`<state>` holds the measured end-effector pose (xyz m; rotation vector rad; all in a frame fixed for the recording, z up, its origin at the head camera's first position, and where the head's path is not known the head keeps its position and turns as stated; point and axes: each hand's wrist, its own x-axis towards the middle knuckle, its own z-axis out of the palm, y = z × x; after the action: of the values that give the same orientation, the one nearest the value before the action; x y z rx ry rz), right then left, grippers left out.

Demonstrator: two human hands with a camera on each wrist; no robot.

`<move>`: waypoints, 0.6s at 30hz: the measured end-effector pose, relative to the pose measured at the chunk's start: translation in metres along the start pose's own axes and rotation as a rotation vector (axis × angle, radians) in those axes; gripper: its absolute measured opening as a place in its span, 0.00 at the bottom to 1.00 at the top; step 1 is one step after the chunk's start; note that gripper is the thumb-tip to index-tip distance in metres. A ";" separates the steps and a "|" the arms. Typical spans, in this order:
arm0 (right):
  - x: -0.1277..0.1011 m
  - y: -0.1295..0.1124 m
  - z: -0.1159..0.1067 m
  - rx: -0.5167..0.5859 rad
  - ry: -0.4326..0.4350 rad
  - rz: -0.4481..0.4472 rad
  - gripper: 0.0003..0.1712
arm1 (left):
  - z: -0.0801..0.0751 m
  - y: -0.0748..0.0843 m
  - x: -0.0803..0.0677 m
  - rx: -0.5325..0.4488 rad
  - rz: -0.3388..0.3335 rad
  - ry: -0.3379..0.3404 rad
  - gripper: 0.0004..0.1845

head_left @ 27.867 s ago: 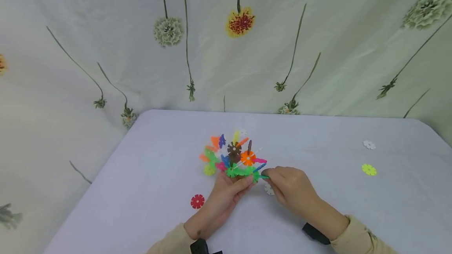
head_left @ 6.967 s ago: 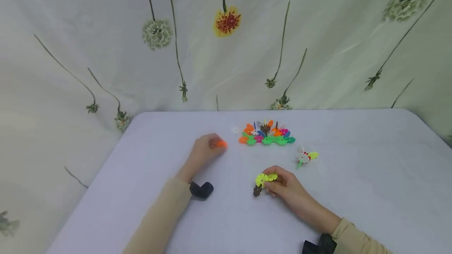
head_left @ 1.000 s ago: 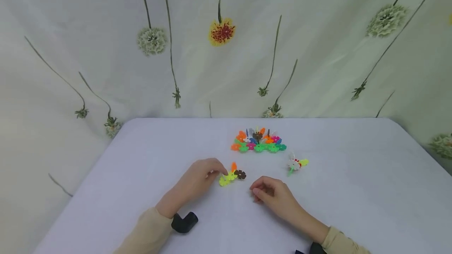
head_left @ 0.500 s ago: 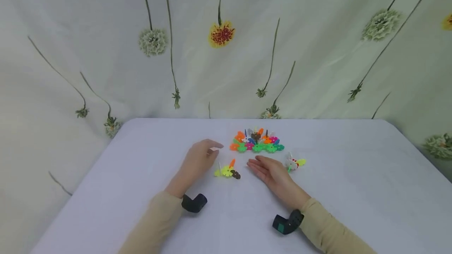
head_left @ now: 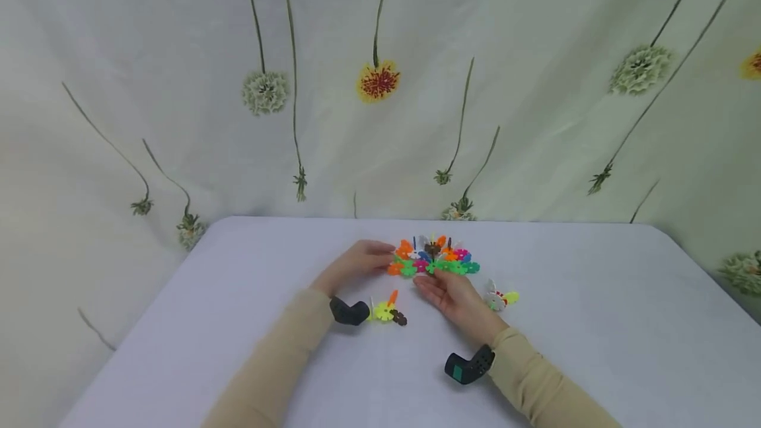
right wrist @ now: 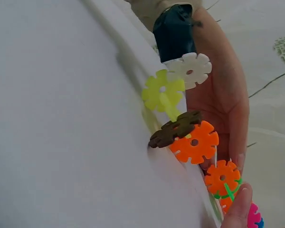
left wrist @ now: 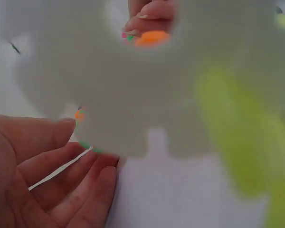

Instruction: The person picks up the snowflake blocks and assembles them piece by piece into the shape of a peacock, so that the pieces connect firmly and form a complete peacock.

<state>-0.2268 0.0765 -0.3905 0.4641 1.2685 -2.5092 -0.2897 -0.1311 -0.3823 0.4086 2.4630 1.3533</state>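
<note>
A row of joined, notched plastic snowflake discs [head_left: 458, 267] in many colours lies on the table. My left hand [head_left: 359, 257] reaches its left end, fingers extended and thumb apart in the left wrist view. My right hand [head_left: 448, 292] is at the row's front, its thumb right at the green discs and its fingers loosely spread lower down. Nearer to me stands a small yellow, orange and brown disc figure [head_left: 385, 311], beside the left wrist's camera. A blurred pale disc [left wrist: 133, 95] hides much of the left wrist view.
A second small figure of white, red and yellow discs [head_left: 496, 298] sits right of the right hand. The white table [head_left: 594, 322] ends at a flower-printed cloth [head_left: 535, 84] behind. Black wrist cameras [head_left: 470, 365] jut out from both sleeves.
Over the last second, the left hand leaves the yellow figure and moves up to the row's left end. The right hand moves forward to its front. Earlier, the hands held disc pieces.
</note>
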 end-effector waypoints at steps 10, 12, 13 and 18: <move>0.000 0.002 0.020 -0.145 0.189 -0.171 0.18 | 0.002 0.011 0.000 0.056 0.062 0.000 0.17; 0.000 0.001 0.022 -0.126 0.219 -0.178 0.18 | 0.001 0.012 -0.001 0.055 0.056 -0.012 0.18; -0.001 0.001 0.022 -0.108 0.230 -0.173 0.18 | 0.002 0.011 -0.001 0.041 0.047 -0.026 0.19; -0.006 0.001 0.014 0.013 0.244 -0.119 0.17 | 0.011 0.007 -0.003 -0.039 0.060 -0.069 0.22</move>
<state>-0.2238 0.0650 -0.3806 0.7384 1.4053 -2.6228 -0.2817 -0.1205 -0.3817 0.5150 2.3823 1.3843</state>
